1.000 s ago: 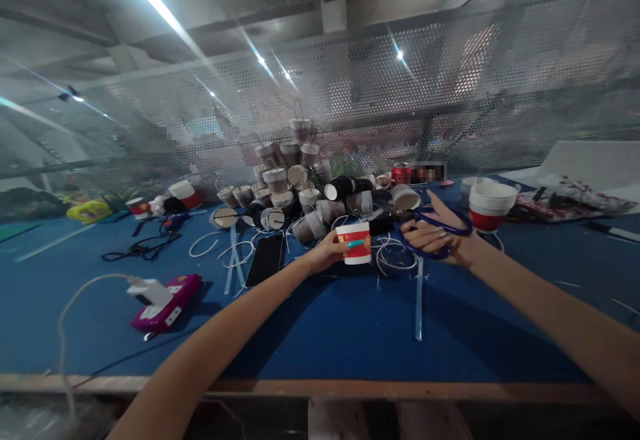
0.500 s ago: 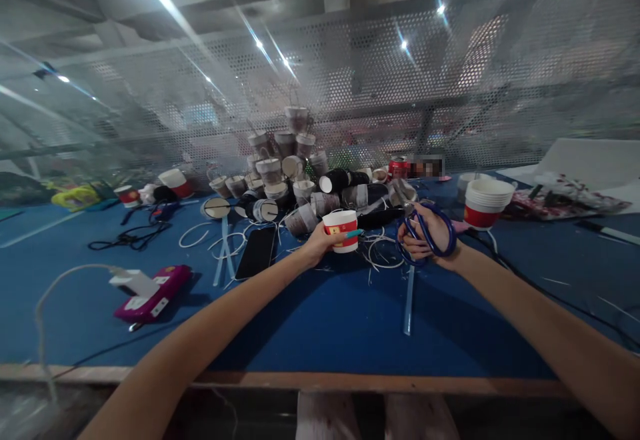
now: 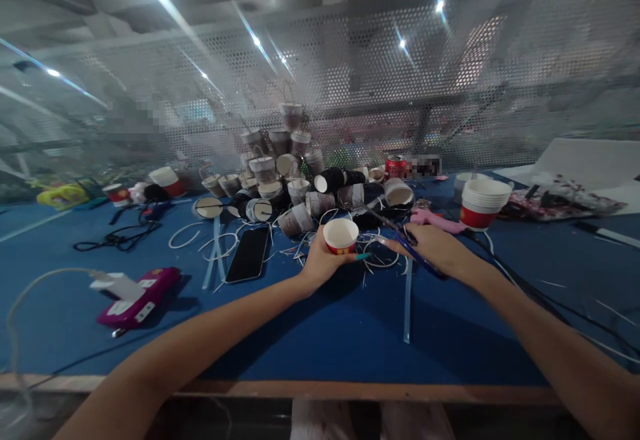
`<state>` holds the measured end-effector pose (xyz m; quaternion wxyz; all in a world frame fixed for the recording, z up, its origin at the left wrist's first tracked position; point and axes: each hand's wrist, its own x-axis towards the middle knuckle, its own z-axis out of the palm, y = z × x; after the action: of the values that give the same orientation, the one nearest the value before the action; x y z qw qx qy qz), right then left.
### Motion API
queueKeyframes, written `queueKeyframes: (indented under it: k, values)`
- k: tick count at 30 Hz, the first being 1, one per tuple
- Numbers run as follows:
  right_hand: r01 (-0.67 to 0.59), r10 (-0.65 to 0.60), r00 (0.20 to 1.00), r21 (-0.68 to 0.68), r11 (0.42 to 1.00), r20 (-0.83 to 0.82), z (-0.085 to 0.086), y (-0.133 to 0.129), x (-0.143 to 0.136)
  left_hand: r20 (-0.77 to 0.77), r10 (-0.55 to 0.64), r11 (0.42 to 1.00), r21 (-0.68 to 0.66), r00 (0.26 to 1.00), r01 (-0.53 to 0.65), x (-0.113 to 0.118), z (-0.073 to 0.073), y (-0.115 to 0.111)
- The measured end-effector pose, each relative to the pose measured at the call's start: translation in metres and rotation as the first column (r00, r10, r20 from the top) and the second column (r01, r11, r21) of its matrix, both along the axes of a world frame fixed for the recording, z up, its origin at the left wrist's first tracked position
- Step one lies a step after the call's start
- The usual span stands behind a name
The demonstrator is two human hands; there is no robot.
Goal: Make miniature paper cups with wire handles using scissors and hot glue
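Observation:
My left hand (image 3: 324, 260) is wrapped round a red and white paper cup (image 3: 341, 235), its open mouth tilted up toward me. To the right, my right hand (image 3: 433, 247) grips a pair of scissors (image 3: 413, 245) with dark blue handles. The blades point up and left, apart from the cup. Just behind that hand lies a pink glue gun (image 3: 436, 220). Under and beyond the cup are loose white cord loops (image 3: 383, 253). A clear glue stick (image 3: 408, 307) lies below the right hand.
Wrapped cups (image 3: 263, 170) are piled at the back against a perforated metal screen (image 3: 370, 87). Stacked paper cups (image 3: 483, 200) stand at right, a red can (image 3: 396, 167) behind. Left lie a phone (image 3: 247, 255) and a purple power strip (image 3: 140, 298) with a white plug.
The cup has tipped so its mouth faces me more. My right hand has turned over, palm down, with the scissors swung edge-on and lower. The view has shifted slightly.

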<state>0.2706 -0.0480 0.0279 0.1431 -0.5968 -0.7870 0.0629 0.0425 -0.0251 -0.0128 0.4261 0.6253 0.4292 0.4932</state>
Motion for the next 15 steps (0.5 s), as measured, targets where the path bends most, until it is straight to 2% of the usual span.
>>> queueKeyframes:
  k: [5, 10, 15]
  values:
    - [-0.006, 0.009, 1.000, -0.107, 0.994, 0.020, 0.009, -0.004, -0.003, -0.056, 0.035, 0.999, 0.005, 0.998, -0.035, 0.002, -0.003, -0.009]
    - [-0.037, 0.041, 0.995, -0.053, 0.998, 0.085, 0.019, -0.008, -0.001, -0.132, -0.016, 0.999, -0.035, 0.991, 0.012, 0.003, -0.003, -0.017]
    - [-0.011, 0.028, 0.970, -0.074, 0.997, 0.240, 0.029, -0.024, -0.007, -0.139, 0.014, 1.000, 0.012, 0.990, -0.013, 0.001, -0.001, -0.018]
